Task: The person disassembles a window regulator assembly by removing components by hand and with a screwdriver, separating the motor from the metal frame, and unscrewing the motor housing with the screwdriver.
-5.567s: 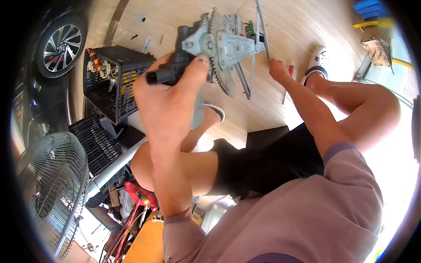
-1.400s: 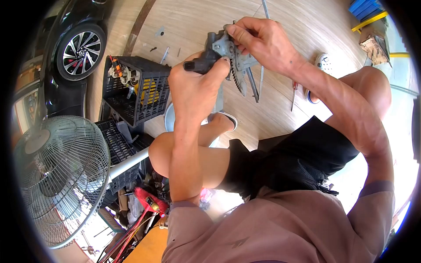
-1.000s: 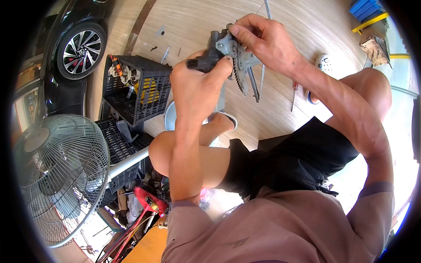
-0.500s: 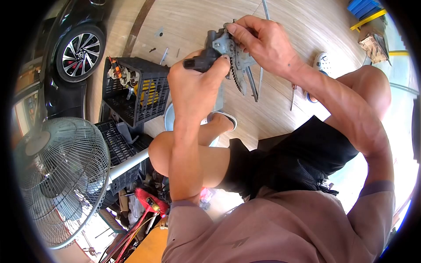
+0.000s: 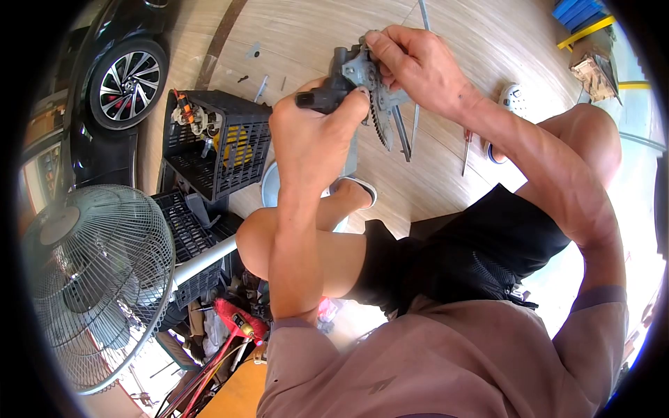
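Two hands, one left hand [image 5: 313,136] and one right hand [image 5: 435,76], with one toothed mechanism [image 5: 357,72] between them. To the left of the left hand, at least two black crates show, an upper crate [image 5: 240,164] and a lower crate [image 5: 180,233], plus one fan [image 5: 59,226] and one car wheel [image 5: 129,85]. Two shoes: one shoe [image 5: 365,188] below the left hand, another shoe [image 5: 514,99] right of the right hand. One screwdriver [image 5: 466,153] lies below the right hand.

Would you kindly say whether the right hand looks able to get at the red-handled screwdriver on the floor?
Probably yes, once it lets go: the right hand grips the window regulator, but the red-handled screwdriver lies mostly uncovered nearby, only its handle end seemingly behind the forearm.
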Motion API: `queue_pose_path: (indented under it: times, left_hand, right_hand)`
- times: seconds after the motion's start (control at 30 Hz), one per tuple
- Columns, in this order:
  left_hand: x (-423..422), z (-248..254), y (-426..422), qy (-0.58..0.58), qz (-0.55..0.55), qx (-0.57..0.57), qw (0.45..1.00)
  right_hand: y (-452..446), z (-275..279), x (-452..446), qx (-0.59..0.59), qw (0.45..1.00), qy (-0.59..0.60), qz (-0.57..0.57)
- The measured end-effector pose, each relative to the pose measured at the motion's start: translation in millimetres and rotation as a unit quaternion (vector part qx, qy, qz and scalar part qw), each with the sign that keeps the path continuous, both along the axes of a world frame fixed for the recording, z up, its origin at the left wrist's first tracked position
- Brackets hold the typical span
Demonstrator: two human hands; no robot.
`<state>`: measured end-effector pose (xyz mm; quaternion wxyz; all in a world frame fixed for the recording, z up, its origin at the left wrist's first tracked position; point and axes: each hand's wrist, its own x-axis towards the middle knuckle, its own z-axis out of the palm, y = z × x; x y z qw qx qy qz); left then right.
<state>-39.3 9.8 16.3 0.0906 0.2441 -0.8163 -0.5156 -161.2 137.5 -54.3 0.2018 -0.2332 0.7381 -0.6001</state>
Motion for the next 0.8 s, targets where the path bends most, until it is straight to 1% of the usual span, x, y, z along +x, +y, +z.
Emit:
queue_pose_path:
  times: [0.1,0.2,0.4,0.5,0.6,0.7,0.8]
  left_hand:
    - [0,3,0,-0.018,0.000,-0.011,1.000]
    - [-1,4,0,-0.022,0.000,-0.015,1.000]
    - [-2,5,2,-0.027,0.000,-0.009,1.000]
    - [-2,6,2,-0.027,-0.001,-0.011,1.000]
    - [-1,2,0,-0.018,-0.006,-0.008,1.000]
    - [0,2,1,-0.010,-0.008,-0.014,1.000]
    - [1,3,1,-0.014,-0.008,-0.013,1.000]
  right_hand:
    - [1,2,-1,0.000,1.000,-0.025,0.011]
    - [0,-2,3,-0.025,0.999,-0.002,-0.020]
    - [2,-1,2,-0.045,0.998,-0.006,-0.042]
    - [3,4,2,-0.027,0.998,-0.041,-0.039]
    - [9,5,4,-0.045,0.998,-0.028,-0.019]
    - [10,-5,5,-0.068,0.997,-0.008,-0.024]
    - [14,0,3,-0.061,0.997,-0.054,-0.003]
